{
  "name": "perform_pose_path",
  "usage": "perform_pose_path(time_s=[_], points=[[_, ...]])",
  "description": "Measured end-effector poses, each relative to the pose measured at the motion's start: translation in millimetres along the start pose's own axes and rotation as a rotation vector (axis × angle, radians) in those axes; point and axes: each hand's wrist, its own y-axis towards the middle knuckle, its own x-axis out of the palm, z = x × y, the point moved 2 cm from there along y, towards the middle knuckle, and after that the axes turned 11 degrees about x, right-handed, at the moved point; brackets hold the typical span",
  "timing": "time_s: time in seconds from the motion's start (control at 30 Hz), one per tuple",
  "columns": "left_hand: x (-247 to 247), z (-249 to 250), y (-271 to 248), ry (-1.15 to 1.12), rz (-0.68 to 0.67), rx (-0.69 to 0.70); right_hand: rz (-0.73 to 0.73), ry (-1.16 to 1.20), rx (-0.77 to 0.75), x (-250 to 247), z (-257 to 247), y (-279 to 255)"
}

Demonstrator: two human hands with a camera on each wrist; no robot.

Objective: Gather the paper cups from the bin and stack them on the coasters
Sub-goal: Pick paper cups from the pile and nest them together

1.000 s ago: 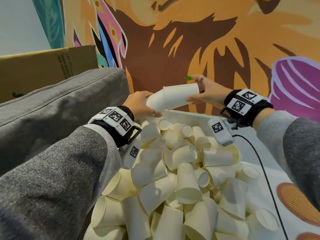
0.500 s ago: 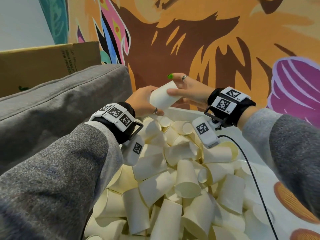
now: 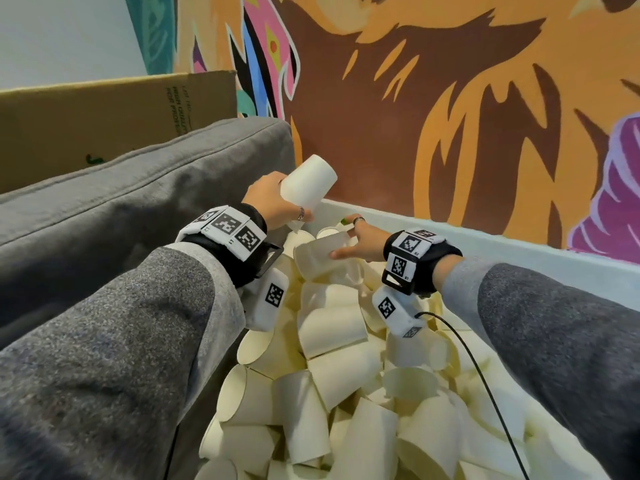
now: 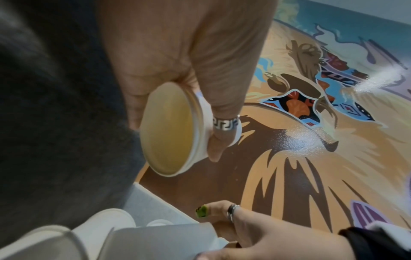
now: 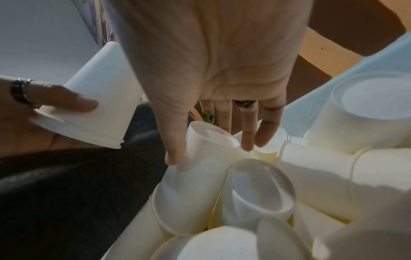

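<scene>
Paper cups (image 3: pixel 346 375), too many to count, fill the one white bin (image 3: pixel 519 258). Head view: half a second ago both hands held the nested stack (image 3: pixel 308 185). Now the left hand (image 3: pixel 273 202) alone grips it above the bin's far left corner, and the right hand (image 3: pixel 360 240) has dropped onto a lying cup (image 3: pixel 315 258) there, fingers spread. Left wrist: fingers curl around the stack (image 4: pixel 173 130), its mouth facing the camera. Right wrist: the thumb touches the lying cup (image 5: pixel 195 176) near its base, and the straight fingers reach past it.

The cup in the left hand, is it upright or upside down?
Upside down, tilted: the cup in the left hand has its base up toward the wall, mouth down.
</scene>
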Motion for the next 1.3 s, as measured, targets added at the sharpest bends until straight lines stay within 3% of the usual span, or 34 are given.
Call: perform_pose_path(time_s=[0.3,0.63,0.8,1.1,1.3], points=[[3.8,-18.9,6.8,-0.010,0.007,-0.047,0.061,0.245,-0.016,-14.7,-3.4,1.8],[7.0,-21.3,10.3,-0.001,-0.014,-0.048,0.426,0.791,0.013,-96.4,20.1,-7.7],[14.2,-16.3,9.9,-0.006,-0.076,-0.005,0.342,0.918,-0.092,-105.8,10.1,-19.4],[15.6,5.9,10.3,-0.098,-0.084,0.056,0.155,0.819,-0.144,-82.7,-23.5,-26.9],[15.4,7.2,9.7,-0.108,-0.078,0.080,0.125,0.726,-0.171,-74.3,-41.9,-23.3]])
